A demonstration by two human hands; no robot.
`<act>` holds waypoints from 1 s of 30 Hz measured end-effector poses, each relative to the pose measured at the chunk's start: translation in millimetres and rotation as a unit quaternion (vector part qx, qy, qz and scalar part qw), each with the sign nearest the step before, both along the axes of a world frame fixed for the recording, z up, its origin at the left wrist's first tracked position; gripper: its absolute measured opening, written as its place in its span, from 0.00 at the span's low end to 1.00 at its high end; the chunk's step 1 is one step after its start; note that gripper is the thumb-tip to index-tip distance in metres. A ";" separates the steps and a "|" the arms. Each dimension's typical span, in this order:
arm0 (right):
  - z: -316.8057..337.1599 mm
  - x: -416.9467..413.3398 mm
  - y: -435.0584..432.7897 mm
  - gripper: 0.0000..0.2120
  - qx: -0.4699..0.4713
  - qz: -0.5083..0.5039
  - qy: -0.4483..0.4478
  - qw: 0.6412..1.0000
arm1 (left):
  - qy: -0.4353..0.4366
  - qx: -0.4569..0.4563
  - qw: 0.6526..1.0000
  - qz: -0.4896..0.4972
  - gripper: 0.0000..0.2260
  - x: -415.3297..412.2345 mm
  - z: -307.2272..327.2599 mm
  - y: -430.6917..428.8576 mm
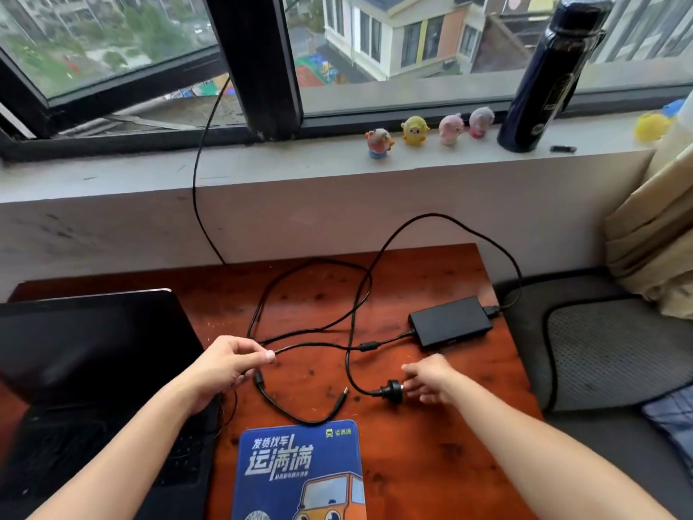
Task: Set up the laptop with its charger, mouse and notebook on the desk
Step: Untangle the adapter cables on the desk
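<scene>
An open black laptop [86,369] stands at the left of the reddish wooden desk [431,463]. The black charger brick [450,321] lies at the desk's right, its cables looping across the middle. My left hand [228,367] pinches the thin charger cable [311,346] beside the laptop's right edge. The cable's laptop connector [341,398] lies loose on the desk. My right hand [431,379] touches the black wall plug [392,390] with its fingertips; the grip is blurred. A blue mouse pad [300,471] with a cartoon truck lies at the front.
Behind the desk, a grey windowsill holds several small toy figures [414,131] and a tall dark bottle [543,75]. A separate black cable [197,174] hangs from the window. A grey mesh seat [607,350] and a beige curtain [656,234] are at the right.
</scene>
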State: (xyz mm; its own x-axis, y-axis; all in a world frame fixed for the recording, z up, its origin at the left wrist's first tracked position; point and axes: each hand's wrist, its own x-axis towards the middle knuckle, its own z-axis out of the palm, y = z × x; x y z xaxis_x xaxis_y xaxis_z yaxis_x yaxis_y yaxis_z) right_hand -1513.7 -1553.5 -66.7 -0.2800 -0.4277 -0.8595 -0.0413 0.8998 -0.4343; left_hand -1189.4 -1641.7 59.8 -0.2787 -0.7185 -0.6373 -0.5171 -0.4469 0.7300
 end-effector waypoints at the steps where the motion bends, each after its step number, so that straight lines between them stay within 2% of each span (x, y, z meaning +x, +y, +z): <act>1: -1.0 6.4 -1.0 0.06 -0.027 0.038 0.063 0.997 | -0.018 -0.005 1.000 -0.009 0.07 1.3 0.2 0.9; 3: 3.1 9.2 -8.5 0.06 -0.083 0.087 0.225 0.967 | -0.053 -0.014 0.998 -0.037 0.08 5.4 -1.5 4.3; 4: 7.4 10.4 -14.9 0.05 -0.117 0.097 0.275 0.949 | -0.068 -0.018 0.996 -0.054 0.09 8.8 -2.7 7.8; 6: 17.6 13.4 -30.3 0.04 -0.192 0.092 0.295 0.931 | -0.107 -0.029 0.989 -0.102 0.09 13.6 -4.8 16.5; 8: 26.7 17.7 -48.7 0.06 -0.230 0.100 0.281 0.926 | -0.146 -0.035 0.976 -0.160 0.08 15.7 -6.2 26.6; 9: 30.9 21.7 -57.7 0.07 -0.232 0.135 0.258 0.928 | -0.160 -0.038 0.969 -0.186 0.07 15.7 -7.0 31.1; 11: 38.8 34.6 -69.1 0.10 -0.228 0.277 0.191 0.913 | -0.192 -0.070 0.952 -0.229 0.04 14.3 -7.9 37.8; 14: 41.1 75.4 -57.2 0.15 -0.227 0.508 0.077 0.827 | -0.270 -0.184 0.911 -0.251 0.04 17.6 -4.3 42.5; 16: 35.0 98.5 -36.5 0.09 -0.228 0.577 0.063 0.782 | -0.325 -0.281 0.866 -0.254 0.03 24.9 1.7 40.0; 17: 34.3 101.9 -29.2 0.13 -0.249 0.569 0.078 0.780 | -0.347 -0.324 0.846 -0.244 0.02 28.7 5.3 35.9; 19: 43.4 94.5 -25.4 0.23 -0.307 0.470 0.122 0.818 | -0.354 -0.402 0.831 -0.152 0.02 38.8 14.3 24.3; 22: 72.0 65.7 -40.1 0.27 -0.401 0.266 0.147 0.864 | -0.256 -0.459 0.837 0.150 0.05 56.0 38.0 -0.2; 24: 93.0 44.0 -51.6 0.26 -0.378 0.236 0.188 0.875 | -0.201 -0.435 0.829 0.287 0.07 63.5 54.8 -18.4; 25: 100.2 36.7 -55.0 0.26 -0.345 0.257 0.236 0.871 | -0.175 -0.423 0.835 0.305 0.08 65.4 61.3 -25.1; 27: 116.4 33.0 -60.1 0.23 -0.300 0.300 0.314 0.850 | -0.127 -0.427 0.857 0.260 0.10 56.4 73.0 -30.1; 28: 127.2 38.4 -62.4 0.21 -0.315 0.303 0.309 0.845 | -0.131 -0.451 0.856 0.213 0.13 47.8 78.2 -29.1; 30: 151.9 62.6 -66.2 0.15 -0.399 0.301 0.216 0.839 | -0.168 -0.515 0.831 0.129 0.17 27.4 87.7 -23.6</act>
State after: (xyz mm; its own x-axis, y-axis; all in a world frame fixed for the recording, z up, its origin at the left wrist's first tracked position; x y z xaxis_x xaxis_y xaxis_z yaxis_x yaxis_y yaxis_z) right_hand -1451.1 -1619.7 85.2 -0.0185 -0.9941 -0.1067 -0.6928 0.0897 -0.7155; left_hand -1162.0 -1665.3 147.4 0.0384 -0.9392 0.3412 -0.7532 0.1972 0.6275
